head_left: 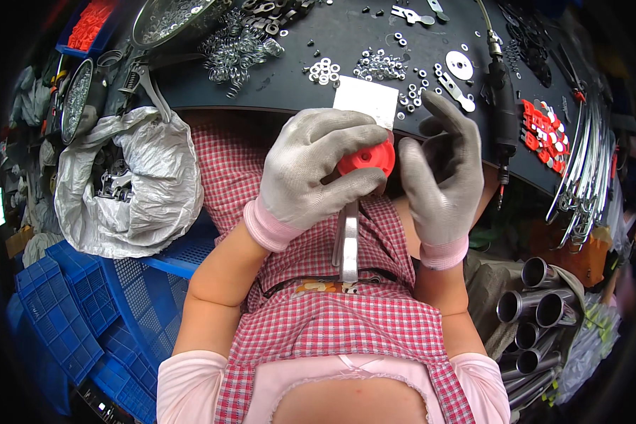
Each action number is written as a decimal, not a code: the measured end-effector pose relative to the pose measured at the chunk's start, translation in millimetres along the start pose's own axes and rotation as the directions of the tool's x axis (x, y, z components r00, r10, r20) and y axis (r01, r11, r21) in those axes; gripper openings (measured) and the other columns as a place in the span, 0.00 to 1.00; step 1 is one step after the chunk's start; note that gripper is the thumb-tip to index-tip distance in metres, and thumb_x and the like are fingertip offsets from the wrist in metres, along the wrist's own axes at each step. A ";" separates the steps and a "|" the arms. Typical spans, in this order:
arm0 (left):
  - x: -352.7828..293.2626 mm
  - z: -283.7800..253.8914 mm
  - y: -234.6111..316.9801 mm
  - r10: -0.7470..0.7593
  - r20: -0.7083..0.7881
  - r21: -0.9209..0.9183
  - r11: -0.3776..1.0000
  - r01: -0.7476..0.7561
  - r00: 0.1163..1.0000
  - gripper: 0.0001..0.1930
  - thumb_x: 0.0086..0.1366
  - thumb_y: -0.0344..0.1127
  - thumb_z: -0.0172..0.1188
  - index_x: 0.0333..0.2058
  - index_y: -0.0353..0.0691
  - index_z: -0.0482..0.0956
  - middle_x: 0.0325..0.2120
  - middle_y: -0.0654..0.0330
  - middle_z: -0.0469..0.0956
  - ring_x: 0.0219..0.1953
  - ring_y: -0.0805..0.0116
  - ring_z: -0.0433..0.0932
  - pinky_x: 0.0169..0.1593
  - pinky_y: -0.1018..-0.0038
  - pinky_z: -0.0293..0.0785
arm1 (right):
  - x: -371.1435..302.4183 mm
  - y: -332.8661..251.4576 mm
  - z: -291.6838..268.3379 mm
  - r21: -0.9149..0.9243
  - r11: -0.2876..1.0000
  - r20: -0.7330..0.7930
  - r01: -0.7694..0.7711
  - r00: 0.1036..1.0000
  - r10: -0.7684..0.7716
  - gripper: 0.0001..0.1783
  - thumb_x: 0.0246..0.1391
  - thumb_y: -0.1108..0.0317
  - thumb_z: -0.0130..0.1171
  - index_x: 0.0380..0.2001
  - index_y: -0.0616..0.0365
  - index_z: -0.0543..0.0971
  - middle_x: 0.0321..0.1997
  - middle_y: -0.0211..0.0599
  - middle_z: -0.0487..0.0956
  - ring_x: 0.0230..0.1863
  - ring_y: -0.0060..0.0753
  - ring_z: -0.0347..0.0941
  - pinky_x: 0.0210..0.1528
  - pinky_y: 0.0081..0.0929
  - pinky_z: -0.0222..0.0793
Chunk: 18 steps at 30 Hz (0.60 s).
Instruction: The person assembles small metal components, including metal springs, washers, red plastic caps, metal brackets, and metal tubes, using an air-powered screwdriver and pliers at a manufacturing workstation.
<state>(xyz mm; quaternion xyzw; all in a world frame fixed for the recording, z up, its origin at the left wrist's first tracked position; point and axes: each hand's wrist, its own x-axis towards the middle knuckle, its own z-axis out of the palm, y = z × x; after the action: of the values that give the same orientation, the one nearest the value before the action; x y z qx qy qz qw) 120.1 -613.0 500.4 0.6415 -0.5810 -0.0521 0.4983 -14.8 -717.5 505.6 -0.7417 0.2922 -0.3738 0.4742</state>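
Observation:
My left hand [300,159], in a grey-coated glove with a pink cuff, is closed around a red round plastic piece [380,155] above my lap. A silvery metal lever [349,244] points from below that piece toward my body; how the two join is hidden. My right hand [442,180], gloved alike, is just to the right with thumb and fingers apart and nothing visible in it. Beyond the left fingers, a white square card [367,99] lies at the edge of the dark table [290,88].
Nuts and washers [381,65], springs [237,53] and flat metal plates [457,92] lie across the table. A black air screwdriver [503,106] hangs at right, near red parts [544,134] and long wire rods [586,169]. A white sack [159,191] and metal tubes [533,311] flank me.

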 end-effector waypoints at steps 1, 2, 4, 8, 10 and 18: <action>-0.1 -0.2 2.2 0.005 -0.005 -0.008 1.000 -0.005 1.000 0.18 0.46 0.36 0.68 0.37 0.37 0.79 0.36 0.57 0.78 0.40 0.57 0.77 0.45 0.67 0.70 | 4.6 6.8 -5.8 0.052 0.998 -0.062 0.019 0.998 -0.016 0.20 0.46 0.76 0.57 0.46 0.59 0.75 0.39 0.32 0.72 0.29 0.14 0.66 0.33 0.13 0.63; 0.3 -1.2 5.0 -0.013 0.042 0.034 0.999 0.012 0.999 0.17 0.46 0.32 0.66 0.38 0.36 0.79 0.37 0.56 0.78 0.41 0.58 0.76 0.47 0.67 0.71 | 8.9 17.5 -10.7 0.076 0.996 -0.135 -0.049 0.989 0.059 0.17 0.47 0.76 0.56 0.43 0.61 0.76 0.38 0.34 0.73 0.30 0.17 0.68 0.35 0.15 0.64; 1.1 2.8 11.4 -0.016 0.065 0.114 0.993 0.008 0.998 0.16 0.46 0.25 0.63 0.38 0.35 0.80 0.37 0.55 0.78 0.44 0.57 0.76 0.49 0.66 0.71 | 22.8 32.5 -29.7 -0.196 0.978 -0.118 -0.078 0.992 0.055 0.12 0.46 0.73 0.58 0.37 0.58 0.79 0.40 0.35 0.75 0.37 0.27 0.71 0.41 0.23 0.66; -3.0 4.4 4.9 -0.052 0.069 0.031 0.998 0.050 0.996 0.19 0.46 0.26 0.64 0.41 0.35 0.78 0.40 0.54 0.76 0.46 0.58 0.75 0.50 0.67 0.71 | 53.2 41.5 -35.9 -0.716 0.652 0.092 0.250 0.960 -0.266 0.09 0.44 0.69 0.61 0.33 0.53 0.82 0.44 0.34 0.76 0.47 0.37 0.70 0.49 0.32 0.65; -7.0 9.6 0.5 -0.033 0.057 0.052 0.998 0.030 0.998 0.21 0.47 0.27 0.65 0.43 0.35 0.76 0.42 0.54 0.75 0.47 0.59 0.74 0.51 0.67 0.71 | 69.4 44.3 -32.9 -0.751 0.567 0.201 0.339 0.935 -0.292 0.10 0.44 0.69 0.62 0.33 0.50 0.83 0.46 0.34 0.77 0.52 0.42 0.68 0.53 0.36 0.64; -18.9 24.6 -9.7 -0.206 -0.098 -0.285 0.943 0.171 0.974 0.29 0.41 0.35 0.71 0.46 0.40 0.74 0.41 0.57 0.76 0.48 0.57 0.74 0.54 0.65 0.67 | 76.7 72.6 -45.9 -0.752 0.565 0.273 0.339 0.941 -0.200 0.11 0.39 0.67 0.67 0.31 0.44 0.83 0.53 0.31 0.74 0.58 0.42 0.64 0.56 0.37 0.61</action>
<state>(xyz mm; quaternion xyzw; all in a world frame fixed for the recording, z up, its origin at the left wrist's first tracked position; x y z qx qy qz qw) 104.9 -613.9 471.6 0.6208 -0.4712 -0.1390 0.6109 -16.5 -827.7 472.4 -0.9365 0.2714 -0.2147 0.0570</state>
